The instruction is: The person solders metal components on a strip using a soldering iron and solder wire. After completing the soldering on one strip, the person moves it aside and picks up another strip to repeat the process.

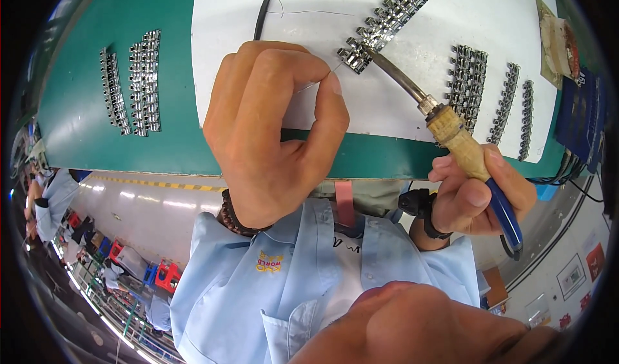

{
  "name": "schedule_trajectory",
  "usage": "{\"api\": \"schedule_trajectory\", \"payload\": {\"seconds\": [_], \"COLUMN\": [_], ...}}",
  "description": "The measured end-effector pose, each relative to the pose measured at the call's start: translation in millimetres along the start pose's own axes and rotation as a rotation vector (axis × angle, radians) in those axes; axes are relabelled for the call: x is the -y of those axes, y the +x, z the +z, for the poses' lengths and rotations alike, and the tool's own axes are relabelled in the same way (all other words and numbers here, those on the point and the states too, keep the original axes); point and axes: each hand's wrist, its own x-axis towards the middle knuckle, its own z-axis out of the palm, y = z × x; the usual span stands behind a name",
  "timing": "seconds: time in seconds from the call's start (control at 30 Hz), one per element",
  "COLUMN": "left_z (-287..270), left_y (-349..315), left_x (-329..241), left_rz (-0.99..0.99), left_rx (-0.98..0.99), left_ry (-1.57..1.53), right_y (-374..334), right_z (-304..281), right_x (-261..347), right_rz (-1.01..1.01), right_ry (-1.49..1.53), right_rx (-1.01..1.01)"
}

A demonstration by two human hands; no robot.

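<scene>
My right hand (480, 193) is closed round the handle of a soldering iron (461, 135), with a tan grip and a blue end. The iron's metal tip touches the near end of a slanting row of small shiny metal parts (393, 17) on a white sheet (309, 6). Thumb and forefinger of my left hand (274, 116) pinch a thin solder wire (334, 69), its end close to that same row. How the wire runs inside the palm is partly hidden.
More rows of metal parts (467, 80) lie right of the iron, with narrower rows (504, 103) beyond. Other rows (144, 81) rest on the green mat (71, 116) at left. A black cable (264, 9) crosses the sheet behind my left hand. A sponge-like pad (560, 45) sits far right.
</scene>
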Motion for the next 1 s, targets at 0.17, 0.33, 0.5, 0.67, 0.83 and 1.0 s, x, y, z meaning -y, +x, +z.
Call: {"api": "schedule_trajectory", "payload": {"seconds": [0.17, 0.33, 0.5, 0.67, 0.83, 1.0], "left_z": [0, 0, -1, 0, 0, 0], "left_y": [-1, 0, 0, 0, 0, 0], "left_x": [1, 1, 1, -2, -1, 0], "left_rz": [-0.009, -0.013, -0.017, -0.049, -0.028, -0.031], "left_rx": [0.006, 0.018, 0.027, 0.026, 0.025, 0.028], "left_ry": [0.005, 0.019, 0.027, 0.024, 0.014, 0.042], "right_y": [2, 5, 7, 7, 7, 8], "right_z": [1, 12, 10, 11, 11, 11], "right_x": [2, 5, 3, 2, 2, 2], "right_rz": [0.027, 0.022, 0.004, 0.003, 0.000, 0.005], "right_ry": [-0.010, 0.018, 0.024, 0.050, 0.061, 0.066], "right_rx": [0.059, 0.019, 0.042, 0.040, 0.040, 0.041]}}
